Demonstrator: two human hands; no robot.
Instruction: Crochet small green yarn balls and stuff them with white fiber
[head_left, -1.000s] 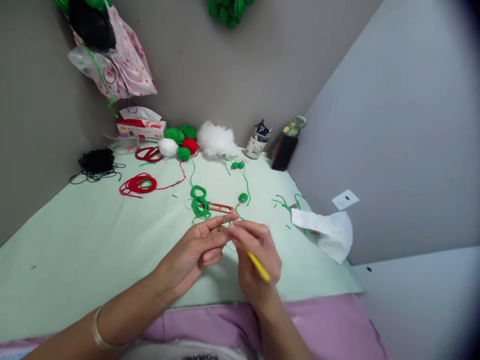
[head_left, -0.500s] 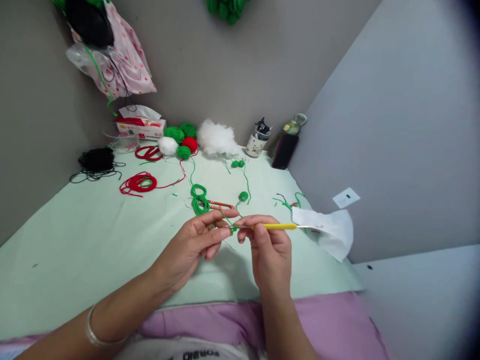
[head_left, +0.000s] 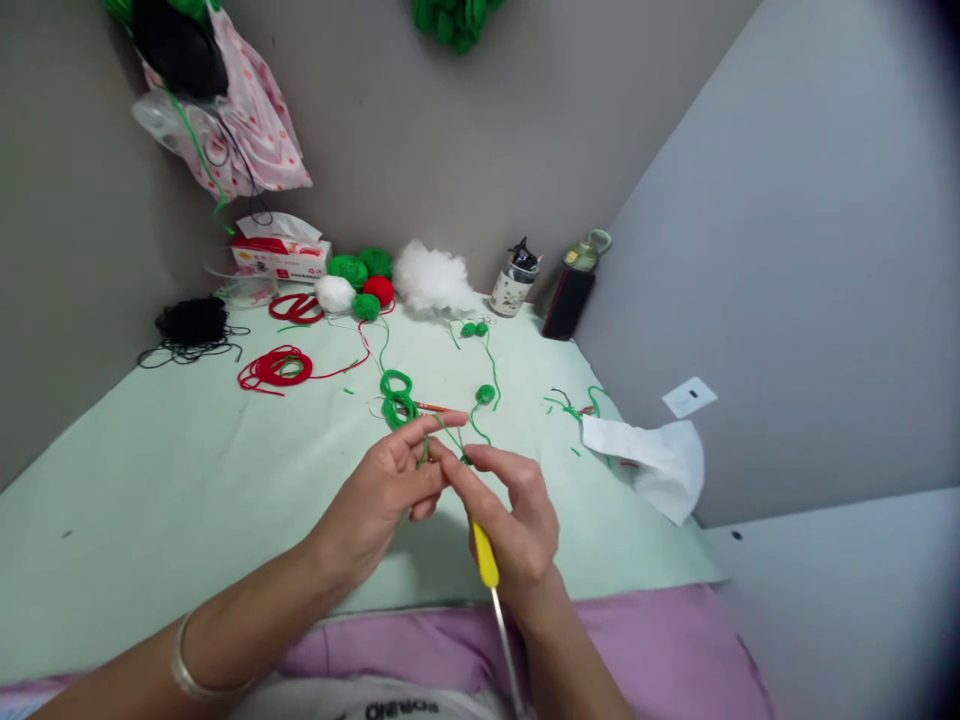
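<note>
My left hand (head_left: 405, 475) pinches a small piece of green yarn work, with a green strand (head_left: 448, 432) running over its outstretched index finger. In my right hand (head_left: 519, 515) is a crochet hook (head_left: 485, 556) with a yellow handle; its metal end points down toward my body. The right thumb and index finger meet the left fingertips at the green yarn piece (head_left: 465, 459), which they mostly hide. Just beyond the left hand lie a green yarn coil (head_left: 399, 410) and an orange-handled tool (head_left: 439, 407), partly covered.
Behind stand yarn balls (head_left: 366, 306), white stuffing (head_left: 433, 278), a tissue box (head_left: 281, 256), a pen cup (head_left: 515, 285) and a dark phone (head_left: 568, 303) against a bottle. Red cord (head_left: 277, 368) and black yarn (head_left: 191, 322) lie left, white paper (head_left: 652, 450) right. Walls enclose the table (head_left: 187, 480).
The crochet hook has swung from lying level, pointing right, to pointing down toward my body. My right hand has turned and its fingertips have moved left onto the left hand's fingertips.
</note>
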